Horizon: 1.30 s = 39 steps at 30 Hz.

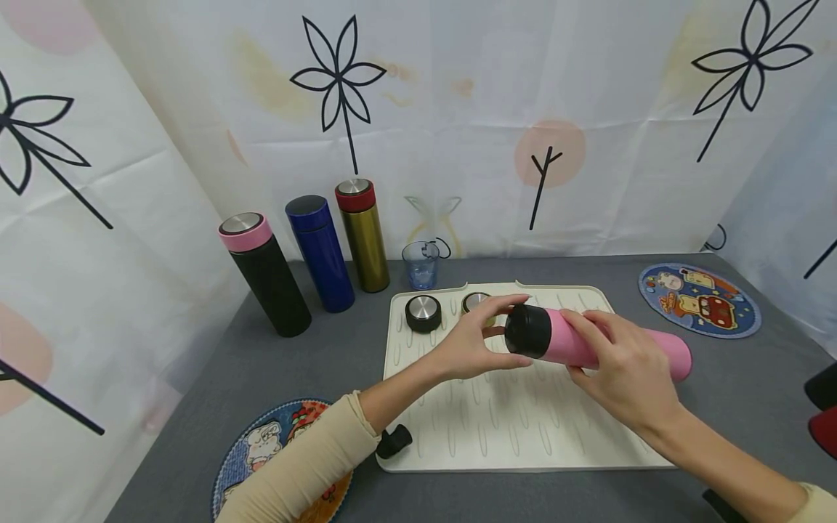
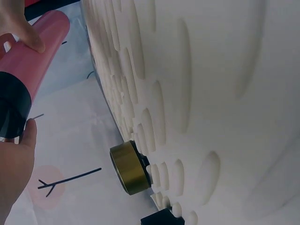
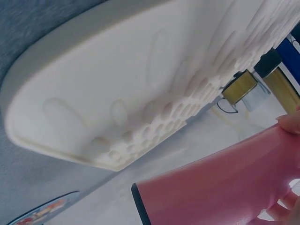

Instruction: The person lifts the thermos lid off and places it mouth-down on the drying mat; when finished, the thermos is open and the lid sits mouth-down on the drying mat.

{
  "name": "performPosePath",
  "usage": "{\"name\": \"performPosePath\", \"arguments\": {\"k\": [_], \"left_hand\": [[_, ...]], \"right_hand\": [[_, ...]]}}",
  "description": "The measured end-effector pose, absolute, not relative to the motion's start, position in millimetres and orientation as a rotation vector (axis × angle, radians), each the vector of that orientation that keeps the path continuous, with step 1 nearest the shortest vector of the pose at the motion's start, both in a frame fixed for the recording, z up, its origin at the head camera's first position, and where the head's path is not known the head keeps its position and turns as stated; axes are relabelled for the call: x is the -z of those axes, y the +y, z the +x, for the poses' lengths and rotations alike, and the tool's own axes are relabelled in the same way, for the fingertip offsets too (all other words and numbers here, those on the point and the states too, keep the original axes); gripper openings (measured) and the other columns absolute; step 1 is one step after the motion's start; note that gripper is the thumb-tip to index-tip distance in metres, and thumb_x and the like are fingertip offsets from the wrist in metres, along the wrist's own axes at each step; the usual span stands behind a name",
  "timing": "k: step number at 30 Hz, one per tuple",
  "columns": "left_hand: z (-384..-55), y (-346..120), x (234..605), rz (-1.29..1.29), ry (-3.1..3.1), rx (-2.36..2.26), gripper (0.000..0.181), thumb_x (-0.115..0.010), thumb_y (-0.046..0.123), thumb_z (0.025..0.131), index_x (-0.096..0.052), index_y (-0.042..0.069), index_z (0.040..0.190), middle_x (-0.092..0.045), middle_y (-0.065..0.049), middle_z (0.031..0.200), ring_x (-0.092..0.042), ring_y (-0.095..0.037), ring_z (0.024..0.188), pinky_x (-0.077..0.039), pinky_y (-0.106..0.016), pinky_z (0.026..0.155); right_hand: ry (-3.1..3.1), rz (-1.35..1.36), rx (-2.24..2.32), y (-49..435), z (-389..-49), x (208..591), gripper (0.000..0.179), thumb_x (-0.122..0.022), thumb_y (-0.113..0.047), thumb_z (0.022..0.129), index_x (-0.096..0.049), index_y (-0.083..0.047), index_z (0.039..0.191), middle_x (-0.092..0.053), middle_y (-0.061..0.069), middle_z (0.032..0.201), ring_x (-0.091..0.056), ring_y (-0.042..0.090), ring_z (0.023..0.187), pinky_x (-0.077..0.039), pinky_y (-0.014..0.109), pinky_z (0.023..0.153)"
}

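A pink insulated bottle [image 1: 575,341] with a black cap [image 1: 528,331] lies nearly level in the air over a cream draining mat [image 1: 497,436]. My right hand [image 1: 624,363] grips its pink body from above, fingers and thumb around it. At the other end, my left hand [image 1: 480,341] holds the black cap between its thumb below and fingers above. Beyond my left hand, a black lid with a silver top [image 1: 423,314] and a gold lid [image 2: 129,168] sit on the far part of the mat. In the head view my left fingers partly cover the gold lid.
Behind the mat's left side stand a black bottle with a pink-rimmed cap [image 1: 268,276], a blue bottle [image 1: 320,254], a gold bottle [image 1: 363,240] and a clear glass cup [image 1: 421,265]. Patterned round mats lie front left [image 1: 261,428] and back right [image 1: 700,301]. Dark red and black objects [image 1: 825,428] show at the right edge.
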<state>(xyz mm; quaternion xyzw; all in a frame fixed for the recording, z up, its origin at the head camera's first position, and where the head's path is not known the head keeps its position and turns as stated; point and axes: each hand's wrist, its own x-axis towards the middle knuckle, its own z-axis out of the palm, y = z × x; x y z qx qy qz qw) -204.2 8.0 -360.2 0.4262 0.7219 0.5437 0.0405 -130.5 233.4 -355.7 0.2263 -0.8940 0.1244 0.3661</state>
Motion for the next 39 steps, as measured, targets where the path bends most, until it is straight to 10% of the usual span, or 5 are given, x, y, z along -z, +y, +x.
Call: {"name": "performPosePath", "arguments": {"k": [24,39], "left_hand": [[-195,11,353,0.737,2.293,-1.718,0.058,-0.075,0.032,0.082,-0.053,0.019,0.135,-0.057,0.007,0.118,-0.058,-0.009,0.103,-0.052,-0.025,0.075],[-205,5,361,1.533,2.328,-1.571,0.079,-0.084,0.001,0.07,-0.044,0.005,0.138,-0.043,-0.011,0.138,-0.042,-0.017,0.126,-0.046,-0.023,0.091]], "right_hand": [[-2.243,0.607,-0.251,225,-135,357,0.083,-0.092,-0.007,0.045,-0.059,-0.011,0.122,-0.057,0.024,0.107,-0.057,0.044,0.092,-0.046,0.064,0.08],[-2.316,0.614,-0.319,229,-133,354,0.083,-0.092,-0.004,0.045,-0.06,-0.009,0.121,-0.059,0.021,0.107,-0.058,0.041,0.096,-0.047,0.062,0.08]]}}
